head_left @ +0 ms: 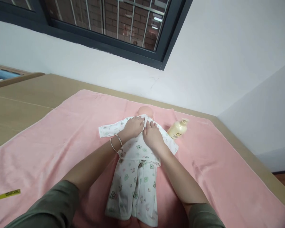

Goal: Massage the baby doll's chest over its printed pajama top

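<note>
Fingertips (154,124) of the left hand (133,127) and right hand (153,135) nearly meet, palms down on the white top (139,147); whether they pinch cloth, I can't tell. The doll (145,110) lies beneath them; forearms (180,177) slant outward.

A tan wooden tabletop (33,91) is mostly covered by a pink cloth (68,133), wrinkled in places, with bare wood left exposed at the far left, along the back edge and down the right side. On the cloth a doll (145,111) in a white printed top (135,151) and matching trousers (125,183) is laid lengthwise, head toward the back edge, one sleeve spread out sideways. A pale yellow pump bottle (177,129) is placed just beside the other sleeve; a yellow strip (6,195) is seen at the near left.
</note>
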A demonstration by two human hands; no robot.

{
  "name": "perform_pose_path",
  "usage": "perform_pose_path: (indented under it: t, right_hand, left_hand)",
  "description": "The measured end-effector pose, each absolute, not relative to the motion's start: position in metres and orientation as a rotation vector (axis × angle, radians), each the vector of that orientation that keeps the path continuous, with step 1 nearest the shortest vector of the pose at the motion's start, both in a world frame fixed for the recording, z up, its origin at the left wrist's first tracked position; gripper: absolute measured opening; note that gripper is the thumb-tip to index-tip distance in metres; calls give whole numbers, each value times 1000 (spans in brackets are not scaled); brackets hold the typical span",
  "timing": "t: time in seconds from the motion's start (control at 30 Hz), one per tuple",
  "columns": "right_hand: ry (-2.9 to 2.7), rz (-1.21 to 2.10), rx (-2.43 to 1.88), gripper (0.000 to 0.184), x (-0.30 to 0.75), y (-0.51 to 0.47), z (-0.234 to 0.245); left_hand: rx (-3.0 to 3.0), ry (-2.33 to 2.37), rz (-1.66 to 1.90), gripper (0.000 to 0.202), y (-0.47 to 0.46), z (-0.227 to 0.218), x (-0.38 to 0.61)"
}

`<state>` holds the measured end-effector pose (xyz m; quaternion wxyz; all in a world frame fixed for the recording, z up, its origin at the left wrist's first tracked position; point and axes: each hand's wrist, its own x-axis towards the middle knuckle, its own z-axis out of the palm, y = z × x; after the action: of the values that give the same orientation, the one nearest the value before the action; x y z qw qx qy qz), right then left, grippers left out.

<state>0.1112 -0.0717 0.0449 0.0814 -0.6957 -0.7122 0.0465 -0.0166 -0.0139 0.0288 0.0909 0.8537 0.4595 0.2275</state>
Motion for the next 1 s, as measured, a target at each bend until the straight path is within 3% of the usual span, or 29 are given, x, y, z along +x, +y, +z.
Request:
perform_pose_path:
  t: [0.37,0.7,1.0]
  right_hand:
    - [-2062,266,-1923,44,156,-38,47]
    - [-2178,2,-2073,53,118,-73,51]
    - [-2189,159,-1925,45,142,-56,50]
  left_hand:
    - [2504,1558,591,50,-47,34,0]
    - [2470,1479,617,41,-22,35,-17]
    - [2551,1514,547,51,-42,39,-9]
